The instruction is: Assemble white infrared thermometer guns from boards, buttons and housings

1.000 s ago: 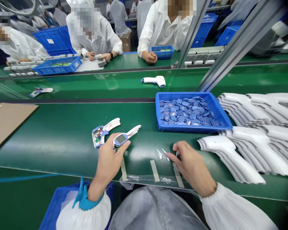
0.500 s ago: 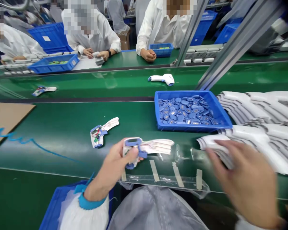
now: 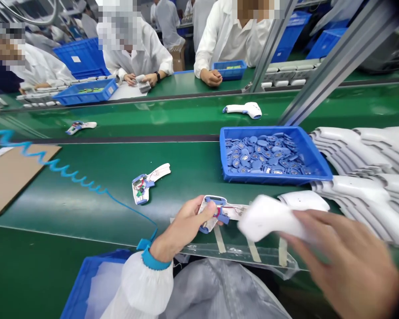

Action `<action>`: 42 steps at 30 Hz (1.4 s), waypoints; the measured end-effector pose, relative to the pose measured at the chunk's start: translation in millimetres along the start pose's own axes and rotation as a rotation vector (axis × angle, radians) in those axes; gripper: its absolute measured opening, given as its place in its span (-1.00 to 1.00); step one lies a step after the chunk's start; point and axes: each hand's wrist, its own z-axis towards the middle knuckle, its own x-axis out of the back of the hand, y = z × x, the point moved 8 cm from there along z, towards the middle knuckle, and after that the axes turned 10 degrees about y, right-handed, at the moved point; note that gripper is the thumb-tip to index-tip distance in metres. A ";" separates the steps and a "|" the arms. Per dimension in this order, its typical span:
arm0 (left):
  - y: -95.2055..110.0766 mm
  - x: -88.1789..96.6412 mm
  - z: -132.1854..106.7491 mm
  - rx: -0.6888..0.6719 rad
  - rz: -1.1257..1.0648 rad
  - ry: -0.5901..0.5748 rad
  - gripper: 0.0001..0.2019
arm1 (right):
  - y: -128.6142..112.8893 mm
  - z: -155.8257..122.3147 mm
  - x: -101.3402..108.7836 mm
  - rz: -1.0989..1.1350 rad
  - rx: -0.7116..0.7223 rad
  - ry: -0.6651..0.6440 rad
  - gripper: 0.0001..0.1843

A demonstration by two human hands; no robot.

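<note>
my left hand (image 3: 181, 228) grip closes around the open thermometer half (image 3: 226, 212) to keep it steady, while my right hand (image 3: 342, 261) grip holds a white housing shell (image 3: 269, 217) just beside it.

Bright, even overhead light fills the scene, leaving only soft shadows and pale streaks of glare along the green conveyor belt (image 3: 179, 155). The right hand (image 3: 342, 266) and the white plastic housing (image 3: 269, 219) it holds are smeared with motion blur, while the far side stays fairly sharp. The wide lens bends the aluminium rail (image 3: 349, 57) near the right edge, and that corner darkens.
</note>
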 end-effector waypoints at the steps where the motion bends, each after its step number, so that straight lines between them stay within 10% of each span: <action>1: -0.5 1.0 -0.1 0.001 0.002 0.011 -0.56 | -29.2 4.9 -6.2 0.004 0.101 -0.020 -0.60; 6: -0.3 0.4 -3.1 -0.045 -0.007 -0.035 -0.49 | -104.2 21.0 -37.4 -0.051 0.273 -0.040 -0.70; 14: 13.2 7.1 -17.3 -0.174 0.312 0.025 -0.69 | -79.3 31.6 -70.9 0.478 -0.142 -0.388 -0.66; 18: 25.9 1.3 -21.0 -0.254 0.471 0.108 -0.73 | -91.7 56.2 -63.0 0.593 -0.268 -0.172 -0.72; 27: 27.3 -34.9 -24.4 -0.436 0.904 -0.005 -0.77 | -117.7 62.1 -48.8 0.255 -0.079 0.188 -0.49; 42: 19.4 -20.3 -41.3 -0.370 0.802 0.026 -0.82 | -92.5 57.8 -57.3 0.359 -0.320 -0.050 -0.44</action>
